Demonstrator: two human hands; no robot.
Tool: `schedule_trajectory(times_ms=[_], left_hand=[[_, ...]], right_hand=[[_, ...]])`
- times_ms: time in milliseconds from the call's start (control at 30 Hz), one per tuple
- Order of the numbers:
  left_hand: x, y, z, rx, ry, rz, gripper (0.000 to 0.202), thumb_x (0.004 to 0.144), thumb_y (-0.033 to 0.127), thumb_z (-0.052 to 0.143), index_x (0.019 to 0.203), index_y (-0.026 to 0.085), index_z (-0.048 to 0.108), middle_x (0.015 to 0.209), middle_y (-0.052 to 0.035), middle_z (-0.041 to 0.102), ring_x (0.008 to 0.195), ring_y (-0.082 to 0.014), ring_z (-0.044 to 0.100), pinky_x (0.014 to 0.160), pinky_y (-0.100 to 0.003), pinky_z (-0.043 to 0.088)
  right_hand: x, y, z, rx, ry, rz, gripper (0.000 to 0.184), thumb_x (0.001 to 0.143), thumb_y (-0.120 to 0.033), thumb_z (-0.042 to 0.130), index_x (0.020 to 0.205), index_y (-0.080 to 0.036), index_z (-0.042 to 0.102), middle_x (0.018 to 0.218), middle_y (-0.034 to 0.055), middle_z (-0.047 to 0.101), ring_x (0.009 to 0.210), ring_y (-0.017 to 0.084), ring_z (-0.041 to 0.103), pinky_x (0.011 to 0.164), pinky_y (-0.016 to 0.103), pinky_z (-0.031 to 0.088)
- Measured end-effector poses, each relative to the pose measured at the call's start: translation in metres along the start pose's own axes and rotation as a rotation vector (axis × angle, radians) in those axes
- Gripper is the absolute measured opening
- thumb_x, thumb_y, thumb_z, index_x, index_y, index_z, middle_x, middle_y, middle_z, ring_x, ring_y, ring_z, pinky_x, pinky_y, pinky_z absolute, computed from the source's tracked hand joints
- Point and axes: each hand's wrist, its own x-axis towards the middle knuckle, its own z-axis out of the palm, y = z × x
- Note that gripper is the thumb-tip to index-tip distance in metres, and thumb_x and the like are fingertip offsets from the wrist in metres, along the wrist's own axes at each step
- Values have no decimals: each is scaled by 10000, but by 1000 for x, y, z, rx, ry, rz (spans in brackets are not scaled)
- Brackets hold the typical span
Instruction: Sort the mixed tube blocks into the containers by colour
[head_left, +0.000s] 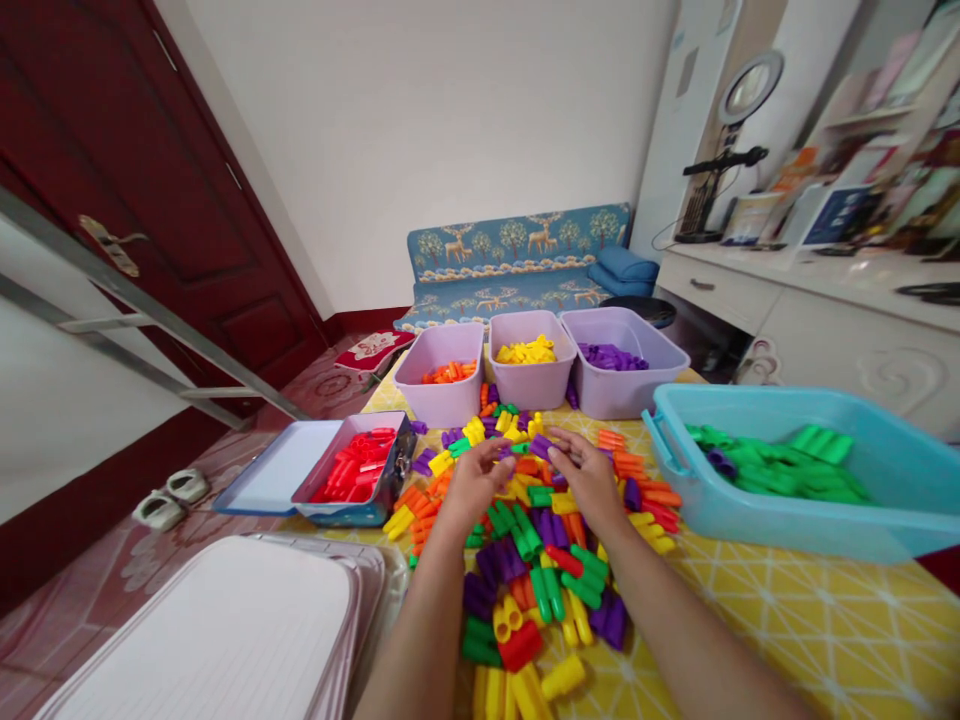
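Right hand (583, 470): thumb and index closed down to a narrow pinch on the end of a purple block (541, 446), raised over the middle of the pile. Left hand (478, 482): fingers part-curled, thumb near index, just left of that block; can't tell if anything's between them.

Mixed pile of blocks (525, 530) under and around both hands, running toward the near edge between the forearms. Orange, yellow and red pieces spill right, past the right wrist.

Far side: three lilac bins in a row, rims close together. Left bin (439, 400) has orange, middle bin (531, 385) yellow, right bin (630, 385) purple. Only a thin gap from pile to bins.

Left: metal box (352, 512) of red pieces, lid (274, 465) folded out leftward; its right wall sits tight to the pile. Near left, stacked white trays (225, 620) crowd the left forearm.

Right: big blue tub (757, 525), green pieces plus one purple, high walls, left rim close to the orange spill. Widest stretch of visible desk (810, 630) is between right forearm and tub.
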Motion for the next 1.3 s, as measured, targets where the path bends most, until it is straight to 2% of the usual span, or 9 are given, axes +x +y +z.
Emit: schedule_trajectory(times_ms=[167, 367, 600, 700, 800, 933, 1133, 1200, 1300], left_hand=[[9, -17, 15, -372, 104, -64, 547, 708, 420, 689, 1182, 161, 607, 879, -62, 688, 643, -123, 628, 613, -249, 529], [1, -17, 18, -285, -6, 1, 490, 780, 443, 619, 1200, 193, 608, 1035, -68, 684, 770, -165, 658, 634, -268, 557], [1, -21, 24, -266, 36, 62, 410, 804, 423, 606, 1138, 185, 598, 1005, -61, 670, 737, -156, 658, 612, -278, 577], [2, -24, 26, -278, 82, 70, 352, 797, 390, 620, 1071, 170, 594, 911, -41, 659, 734, -143, 646, 607, -252, 570], [3, -28, 27, -243, 129, 61, 338, 798, 378, 619, 1058, 165, 587, 846, -28, 647, 698, -132, 637, 590, -230, 551], [5, -32, 27, -217, 114, 31, 355, 817, 374, 592, 1102, 165, 560, 847, -35, 658, 651, -128, 652, 583, -228, 533], [5, -32, 28, -150, 93, 51, 371, 810, 319, 599, 1146, 172, 541, 929, -55, 661, 740, -149, 675, 589, -218, 520], [4, -31, 29, -145, 96, 59, 403, 825, 329, 584, 1190, 179, 506, 870, -40, 648, 723, -154, 674, 577, -222, 517], [2, -28, 28, -147, 99, 73, 437, 847, 371, 558, 1228, 192, 441, 752, -4, 622, 645, -151, 660, 537, -221, 498]], right_hand=[[-2, -5, 1, -10, -90, -65, 289, 804, -349, 577, 1020, -183, 671, 1042, 81, 695, 949, 219, 651, 867, 374, 505], [-3, -5, 4, -161, -195, -118, 352, 795, -284, 605, 1139, -215, 638, 871, 29, 644, 743, 168, 606, 703, 318, 511], [-8, -10, 9, -364, -133, -346, 364, 792, -184, 616, 1148, -257, 640, 1069, 57, 622, 1014, 206, 576, 908, 362, 455], [-13, -12, 12, -438, -114, -364, 233, 808, -202, 605, 1024, -239, 682, 1010, 55, 650, 978, 210, 594, 888, 370, 463], [-10, -15, 8, -455, -145, -313, 164, 774, -205, 631, 922, -222, 700, 942, 45, 682, 890, 208, 620, 828, 366, 482], [23, -31, -14, -298, -159, -84, 167, 701, -242, 678, 859, -195, 706, 796, 30, 702, 723, 189, 639, 720, 346, 510], [75, -65, -41, 354, 260, 54, 340, 646, -266, 738, 959, -199, 622, 837, 25, 700, 801, 169, 680, 775, 321, 527], [68, -64, -35, 380, 226, 77, 357, 661, -292, 739, 985, -206, 617, 894, 36, 706, 817, 170, 682, 778, 321, 531], [38, -52, -17, 81, -59, 124, 351, 702, -377, 708, 988, -177, 668, 888, 59, 709, 706, 171, 661, 694, 321, 533]])
